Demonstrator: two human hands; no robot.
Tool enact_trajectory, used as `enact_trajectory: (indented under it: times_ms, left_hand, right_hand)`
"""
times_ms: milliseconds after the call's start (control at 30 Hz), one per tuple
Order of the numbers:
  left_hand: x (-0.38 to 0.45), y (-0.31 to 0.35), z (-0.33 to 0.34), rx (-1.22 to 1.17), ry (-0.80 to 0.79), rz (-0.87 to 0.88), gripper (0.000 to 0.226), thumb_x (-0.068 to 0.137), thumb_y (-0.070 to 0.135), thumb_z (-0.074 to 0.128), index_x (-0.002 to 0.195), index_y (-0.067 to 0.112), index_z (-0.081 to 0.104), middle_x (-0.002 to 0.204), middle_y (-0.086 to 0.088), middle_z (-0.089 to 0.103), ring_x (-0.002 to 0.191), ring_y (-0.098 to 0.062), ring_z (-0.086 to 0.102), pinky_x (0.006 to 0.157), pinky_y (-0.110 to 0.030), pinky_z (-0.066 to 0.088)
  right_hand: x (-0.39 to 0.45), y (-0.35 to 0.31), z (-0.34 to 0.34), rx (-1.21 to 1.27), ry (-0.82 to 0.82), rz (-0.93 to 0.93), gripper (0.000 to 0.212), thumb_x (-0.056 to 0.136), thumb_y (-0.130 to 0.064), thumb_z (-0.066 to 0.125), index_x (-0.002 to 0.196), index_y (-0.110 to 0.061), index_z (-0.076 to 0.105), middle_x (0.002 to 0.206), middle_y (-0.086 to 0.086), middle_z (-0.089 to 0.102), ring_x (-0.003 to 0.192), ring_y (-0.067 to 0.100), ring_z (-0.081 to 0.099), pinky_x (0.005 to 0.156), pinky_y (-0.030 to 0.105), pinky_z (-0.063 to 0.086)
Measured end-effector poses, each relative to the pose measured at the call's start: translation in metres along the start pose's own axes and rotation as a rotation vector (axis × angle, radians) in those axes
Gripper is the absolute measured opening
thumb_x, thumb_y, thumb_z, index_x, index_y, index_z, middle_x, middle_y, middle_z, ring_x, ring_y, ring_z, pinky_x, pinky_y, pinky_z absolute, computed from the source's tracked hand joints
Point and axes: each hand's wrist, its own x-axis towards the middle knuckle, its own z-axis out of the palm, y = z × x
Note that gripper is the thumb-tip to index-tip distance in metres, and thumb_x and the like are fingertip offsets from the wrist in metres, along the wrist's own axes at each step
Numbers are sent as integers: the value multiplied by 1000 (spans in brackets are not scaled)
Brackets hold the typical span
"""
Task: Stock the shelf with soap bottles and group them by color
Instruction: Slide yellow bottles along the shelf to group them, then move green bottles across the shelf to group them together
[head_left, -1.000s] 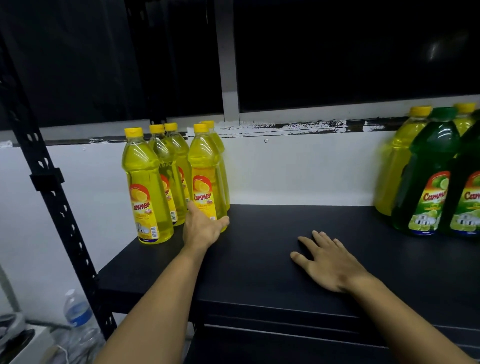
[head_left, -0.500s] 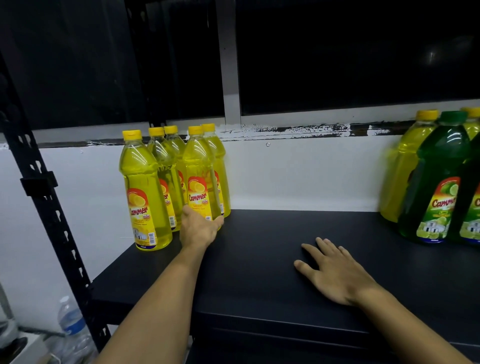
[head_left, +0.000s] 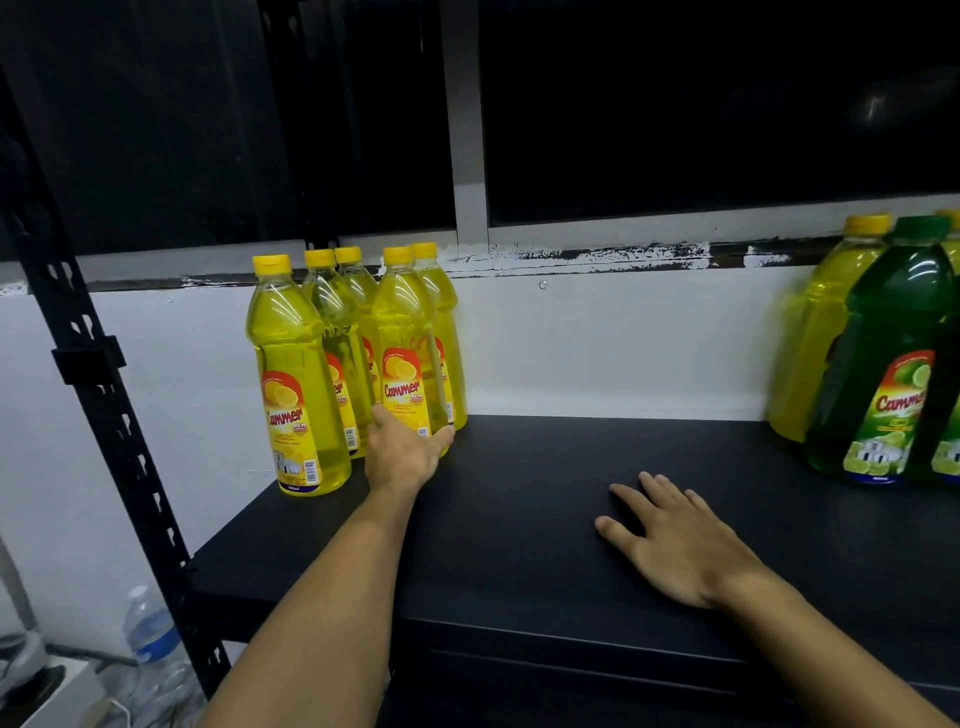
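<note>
Left hand wraps the yellow bottle base, 10 o'clock.
Our right hand lies flat, released, on the shelf.

"Cammer" reads on the red labels of the yellow soap bottles, and again, cut off, on the green bottle.

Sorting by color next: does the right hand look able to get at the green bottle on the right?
Probably yes. The right hand lies flat and empty on the shelf, and only bare shelf top lies between it and the green bottle, which stands in the front row.
</note>
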Motion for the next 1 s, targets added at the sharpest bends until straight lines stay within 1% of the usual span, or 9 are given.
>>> enact_trajectory:
  times_ms: [467,700,767,833,900,933,1000]
  left_hand:
    - [-2,-2,-1,-40,-9,0,98,70,49,84,139,12,26,131,-11,48,120,-33,50,88,-47,49]
    - [-19,-1,-11,-94,-2,5,103,65,46,88,138,7,26,133,-13,46,124,-33,48,92,-45,47]
    - [-27,-3,-14,-90,-11,5,105,65,43,89,139,6,25,135,-14,44,126,-34,45,95,-46,45]
    - [-39,-3,-16,-52,-26,14,105,67,40,89,140,3,24,139,-17,42,128,-37,43,99,-48,43]
    - [-56,-1,-16,1,-61,30,106,72,37,86,146,2,18,144,-20,39,132,-39,39,104,-50,40]
    - [-66,1,-16,35,-88,49,105,75,36,83,148,1,16,146,-21,37,133,-39,37,105,-49,38]
    - [-87,8,-13,112,-159,112,94,81,35,78,145,-1,19,145,-23,37,133,-40,38,105,-46,37]
  right_hand:
    - [1,2,2,19,6,-5,68,94,-66,19,154,-34,12,162,-2,-3,148,13,-10,121,34,-4]
    - [2,3,2,35,20,-13,68,94,-66,20,154,-33,14,163,0,-1,149,14,-9,121,35,-3]
    - [2,3,1,45,32,-17,69,94,-66,22,153,-32,17,163,1,2,149,15,-6,121,35,-2]
    - [1,2,0,71,48,-24,69,93,-66,25,152,-30,22,162,2,6,149,17,-2,121,36,1]
    - [-1,1,-1,109,79,-29,68,93,-65,31,149,-27,30,160,3,16,149,20,7,121,37,8]
    - [-4,0,-3,128,97,-32,66,93,-63,35,146,-26,36,158,2,22,147,22,14,120,37,13]
    - [-10,3,-7,169,131,-37,57,93,-57,43,139,-24,47,151,1,37,139,22,31,113,37,28]
